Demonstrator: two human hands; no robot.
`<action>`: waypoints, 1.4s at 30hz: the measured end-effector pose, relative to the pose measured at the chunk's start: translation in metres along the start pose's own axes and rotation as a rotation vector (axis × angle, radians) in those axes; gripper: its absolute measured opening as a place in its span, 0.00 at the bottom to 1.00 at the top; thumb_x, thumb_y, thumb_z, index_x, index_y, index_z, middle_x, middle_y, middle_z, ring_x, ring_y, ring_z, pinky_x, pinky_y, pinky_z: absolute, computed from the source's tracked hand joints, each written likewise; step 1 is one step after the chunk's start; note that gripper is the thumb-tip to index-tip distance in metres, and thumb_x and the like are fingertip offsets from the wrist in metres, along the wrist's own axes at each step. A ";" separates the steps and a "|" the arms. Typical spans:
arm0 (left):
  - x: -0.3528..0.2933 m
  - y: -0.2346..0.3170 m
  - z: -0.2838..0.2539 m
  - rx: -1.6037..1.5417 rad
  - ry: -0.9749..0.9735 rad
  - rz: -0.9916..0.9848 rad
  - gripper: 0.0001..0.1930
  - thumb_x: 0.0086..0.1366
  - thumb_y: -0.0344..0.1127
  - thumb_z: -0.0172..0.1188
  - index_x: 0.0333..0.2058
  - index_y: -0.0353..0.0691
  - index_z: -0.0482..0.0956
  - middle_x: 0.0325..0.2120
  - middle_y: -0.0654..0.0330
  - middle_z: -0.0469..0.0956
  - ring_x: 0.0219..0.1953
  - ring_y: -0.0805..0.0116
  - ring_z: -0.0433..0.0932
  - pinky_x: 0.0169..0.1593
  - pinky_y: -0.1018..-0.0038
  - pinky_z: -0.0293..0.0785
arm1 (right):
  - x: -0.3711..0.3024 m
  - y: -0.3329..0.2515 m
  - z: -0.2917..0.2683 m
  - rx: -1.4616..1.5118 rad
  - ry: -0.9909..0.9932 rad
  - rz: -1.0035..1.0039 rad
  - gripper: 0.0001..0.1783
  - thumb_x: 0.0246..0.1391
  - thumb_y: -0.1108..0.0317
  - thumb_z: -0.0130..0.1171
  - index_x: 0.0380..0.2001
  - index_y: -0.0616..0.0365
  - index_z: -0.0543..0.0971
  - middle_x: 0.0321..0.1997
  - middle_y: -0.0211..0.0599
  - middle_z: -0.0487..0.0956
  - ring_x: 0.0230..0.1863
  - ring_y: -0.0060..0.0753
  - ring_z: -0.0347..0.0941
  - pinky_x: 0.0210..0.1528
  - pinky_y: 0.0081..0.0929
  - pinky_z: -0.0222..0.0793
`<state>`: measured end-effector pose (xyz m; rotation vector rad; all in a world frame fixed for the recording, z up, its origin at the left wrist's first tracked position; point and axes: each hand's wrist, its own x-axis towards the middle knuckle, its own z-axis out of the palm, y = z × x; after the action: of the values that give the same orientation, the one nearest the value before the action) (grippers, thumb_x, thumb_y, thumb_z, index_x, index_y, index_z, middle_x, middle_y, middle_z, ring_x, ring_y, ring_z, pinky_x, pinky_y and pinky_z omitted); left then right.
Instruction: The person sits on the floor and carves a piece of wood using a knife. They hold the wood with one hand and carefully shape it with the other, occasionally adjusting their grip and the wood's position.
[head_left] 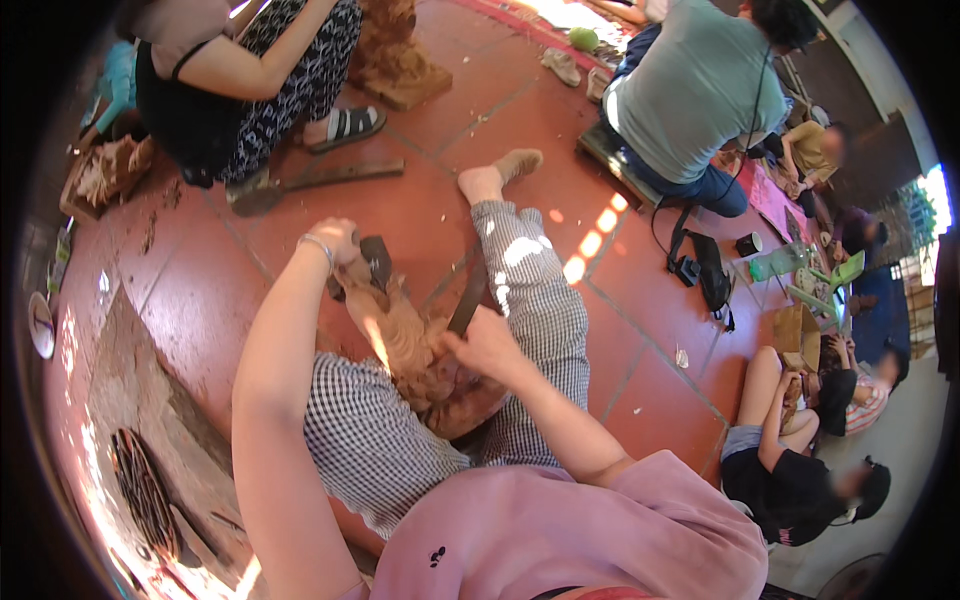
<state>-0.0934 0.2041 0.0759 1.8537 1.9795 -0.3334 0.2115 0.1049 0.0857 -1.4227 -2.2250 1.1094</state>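
Note:
A reddish-brown wood carving (408, 335) with curling, rippled relief leans between my legs, its thick end low by my thighs. My left hand (335, 241), with a bracelet at the wrist, is curled at the carving's far upper end. A dark flat piece (376, 262) shows right beside those fingers; whether they touch it I cannot tell. My right hand (490, 347) is closed around a dark flat strip (468, 303) that sticks up beyond the fist, and its fingertips are close to the carving's right side. The fist hides the strip's lower end.
On the tiled floor ahead lies a long-handled mallet or axe-like tool (300, 182). A board (150, 375) with a coil of dark slim tools (145, 490) is at left. People sit ahead (690, 95) and at right (790, 480). A black bag (710, 275) lies right.

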 end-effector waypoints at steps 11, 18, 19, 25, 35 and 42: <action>-0.005 -0.001 -0.003 -0.016 0.001 0.040 0.21 0.54 0.42 0.58 0.48 0.44 0.78 0.47 0.49 0.79 0.51 0.51 0.77 0.55 0.61 0.72 | -0.001 0.015 0.014 -0.096 0.046 -0.013 0.21 0.51 0.58 0.60 0.37 0.68 0.74 0.38 0.53 0.78 0.43 0.57 0.76 0.46 0.46 0.72; -0.013 0.003 -0.006 -0.020 -0.011 0.024 0.23 0.53 0.42 0.60 0.49 0.45 0.77 0.47 0.48 0.78 0.52 0.50 0.76 0.56 0.61 0.72 | -0.001 0.014 0.012 -0.024 0.053 0.004 0.22 0.49 0.56 0.62 0.38 0.66 0.75 0.37 0.55 0.80 0.42 0.58 0.77 0.46 0.46 0.73; -0.008 0.000 -0.003 -0.011 -0.025 0.024 0.23 0.53 0.42 0.61 0.49 0.45 0.78 0.47 0.49 0.79 0.51 0.50 0.76 0.56 0.62 0.72 | 0.000 0.018 0.006 -0.033 0.023 0.009 0.22 0.49 0.56 0.63 0.38 0.66 0.76 0.38 0.55 0.80 0.42 0.58 0.77 0.46 0.46 0.73; -0.005 -0.001 -0.001 -0.018 -0.064 -0.026 0.22 0.54 0.42 0.60 0.49 0.47 0.77 0.47 0.50 0.79 0.51 0.51 0.77 0.55 0.62 0.73 | -0.008 0.013 0.022 -0.035 0.133 -0.061 0.24 0.49 0.55 0.64 0.38 0.66 0.75 0.38 0.55 0.80 0.42 0.58 0.77 0.45 0.47 0.72; -0.004 -0.007 0.004 0.014 -0.026 0.015 0.25 0.55 0.43 0.61 0.52 0.45 0.75 0.48 0.50 0.78 0.51 0.52 0.77 0.55 0.62 0.73 | -0.018 0.011 0.007 0.066 0.168 -0.121 0.15 0.48 0.58 0.64 0.35 0.57 0.81 0.37 0.47 0.81 0.40 0.52 0.78 0.42 0.42 0.73; -0.008 -0.003 0.002 0.015 -0.041 0.003 0.24 0.55 0.43 0.60 0.52 0.45 0.76 0.48 0.49 0.78 0.51 0.51 0.77 0.55 0.62 0.73 | -0.018 0.015 -0.003 0.114 0.058 -0.081 0.17 0.48 0.56 0.65 0.36 0.58 0.80 0.36 0.47 0.80 0.39 0.53 0.77 0.40 0.43 0.73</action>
<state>-0.0957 0.1960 0.0777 1.8437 1.9526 -0.3829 0.2317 0.0941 0.0796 -1.2907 -2.1243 1.1342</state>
